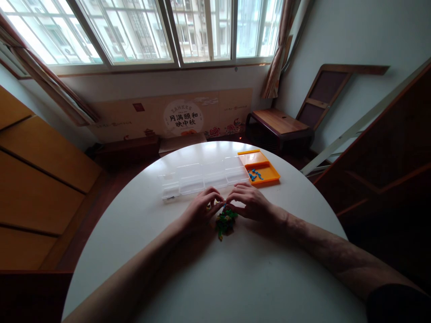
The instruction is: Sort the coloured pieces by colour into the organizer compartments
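Observation:
My left hand (207, 204) and my right hand (249, 202) meet fingertip to fingertip over the table, the fingers of each bent into a pinch. A tiny blue piece (225, 204) shows between the fingertips; which hand grips it I cannot tell. Just below lies a small clump of pieces (226, 220), mostly green with some brown and yellow, like tiny building blocks. Yellow bits (209, 207) show beside my left fingers, partly covered by them. Beyond my right hand, several small blue pieces (256, 174) lie in an orange tray (269, 174).
A clear plastic case (205, 172) with compartments lies across the far part of the round white table (161, 269), touching the orange tray. Past the table are a low wooden stool (281, 120), a printed cardboard panel (134, 114) and windows. A wooden frame (380, 148) slants at right.

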A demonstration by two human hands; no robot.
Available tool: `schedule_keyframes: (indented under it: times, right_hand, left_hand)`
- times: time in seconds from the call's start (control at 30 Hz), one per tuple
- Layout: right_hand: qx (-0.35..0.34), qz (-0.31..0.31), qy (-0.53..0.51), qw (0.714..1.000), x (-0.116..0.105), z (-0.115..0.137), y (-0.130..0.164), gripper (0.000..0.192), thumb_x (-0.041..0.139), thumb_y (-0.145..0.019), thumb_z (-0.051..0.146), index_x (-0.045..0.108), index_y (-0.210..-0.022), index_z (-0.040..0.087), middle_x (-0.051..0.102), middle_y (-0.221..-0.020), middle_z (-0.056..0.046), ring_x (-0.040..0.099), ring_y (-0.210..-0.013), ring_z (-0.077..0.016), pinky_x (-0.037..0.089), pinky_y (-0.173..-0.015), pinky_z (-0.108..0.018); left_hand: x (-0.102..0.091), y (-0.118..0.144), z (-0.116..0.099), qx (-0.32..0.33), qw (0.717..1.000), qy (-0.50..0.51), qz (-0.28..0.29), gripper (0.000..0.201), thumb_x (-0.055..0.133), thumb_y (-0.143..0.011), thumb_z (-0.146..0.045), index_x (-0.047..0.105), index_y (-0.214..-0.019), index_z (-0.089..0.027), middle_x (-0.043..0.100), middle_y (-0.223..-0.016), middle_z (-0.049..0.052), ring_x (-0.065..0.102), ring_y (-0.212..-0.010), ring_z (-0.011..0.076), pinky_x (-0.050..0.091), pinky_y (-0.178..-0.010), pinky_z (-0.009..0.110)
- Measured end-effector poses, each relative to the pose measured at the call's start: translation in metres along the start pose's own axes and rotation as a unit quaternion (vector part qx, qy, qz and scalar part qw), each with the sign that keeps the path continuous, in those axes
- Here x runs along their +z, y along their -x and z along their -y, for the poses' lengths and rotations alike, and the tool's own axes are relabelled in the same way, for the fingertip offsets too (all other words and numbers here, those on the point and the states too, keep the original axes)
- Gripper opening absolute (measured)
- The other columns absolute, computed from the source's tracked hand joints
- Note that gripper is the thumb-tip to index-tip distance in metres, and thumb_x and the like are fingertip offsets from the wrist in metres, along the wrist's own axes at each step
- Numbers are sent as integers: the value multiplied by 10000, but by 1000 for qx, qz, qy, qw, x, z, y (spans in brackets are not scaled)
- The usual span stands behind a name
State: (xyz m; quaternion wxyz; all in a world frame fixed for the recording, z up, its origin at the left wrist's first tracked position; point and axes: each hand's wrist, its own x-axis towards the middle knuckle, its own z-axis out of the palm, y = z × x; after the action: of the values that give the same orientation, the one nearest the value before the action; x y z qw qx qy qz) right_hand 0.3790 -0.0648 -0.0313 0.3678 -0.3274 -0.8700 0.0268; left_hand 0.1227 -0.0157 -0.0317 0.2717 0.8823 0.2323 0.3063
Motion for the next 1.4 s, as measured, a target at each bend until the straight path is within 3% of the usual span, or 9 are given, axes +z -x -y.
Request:
schedule_keyframes:
  times: [0.13, 0.3, 0.4, 0.6, 0.87, 1.1, 1.4]
  right_hand:
    - [11, -18, -10, 1000, -6, -1, 0, 37, 708, -1047, 271, 739, -1026, 277, 805, -958, -14, 741, -896, -219, 540, -1114, -448]
    - [156, -96, 59, 981, -31, -23, 6, 98, 699, -1022, 295, 733, -932, 276, 758, -856, -32, 730, -899, -261, 564, -1012, -456]
    - [226, -145, 101, 958, -42, -48, 17, 85, 720, -986, 304, 728, -918, 256, 793, -925, -47, 735, -884, -269, 553, -993, -466]
    - [322, -149, 125, 927, -41, -83, 36, 96, 764, -914, 341, 750, -922, 246, 815, -946, -53, 712, -800, -260, 557, -831, -425]
    - [291, -127, 118, 941, -35, -75, 31, 75, 721, -956, 322, 738, -939, 251, 828, -1000, -43, 722, -833, -254, 533, -939, -457]
    - [277, -119, 110, 947, -34, -68, 28, 83, 709, -978, 319, 733, -941, 248, 831, -1026, -61, 751, -956, -287, 521, -1002, -472]
    - [220, -122, 96, 963, -33, -53, 19, 48, 717, -971, 238, 747, -933, 242, 794, -947, -43, 740, -950, -274, 534, -1008, -449]
  left_hand:
    - [-1, 2, 0, 7, 1000, -3, -13, 224, 637, -1123, -386, 767, -1049, -219, 701, -1069, 84, 686, -958, 197, 577, -877, 334]
    - [-3, 7, 4, -11, 998, -48, -43, 192, 660, -1105, -357, 791, -1049, -229, 718, -1104, 82, 692, -972, 199, 578, -881, 342]
    - [-4, 11, 6, -9, 997, -69, -30, 135, 715, -1064, -336, 809, -1079, -240, 725, -1131, 82, 698, -971, 202, 578, -889, 350]
    - [-7, 14, 8, 19, 994, -109, -5, 81, 773, -1013, -294, 842, -1050, -279, 751, -1122, 57, 732, -976, 211, 543, -980, 407]
    - [-7, 10, 9, 32, 994, -103, 13, 102, 796, -1021, -304, 852, -1107, -301, 777, -1129, 52, 751, -1004, 219, 526, -987, 406]
    - [-7, 9, 5, 30, 992, -115, 28, 91, 748, -1040, -285, 837, -1031, -268, 769, -1112, 61, 736, -988, 214, 534, -974, 382]
    - [-5, 8, 7, 46, 991, -123, 22, 53, 768, -1023, -253, 818, -1038, -261, 766, -1122, 49, 728, -996, 213, 514, -981, 381]
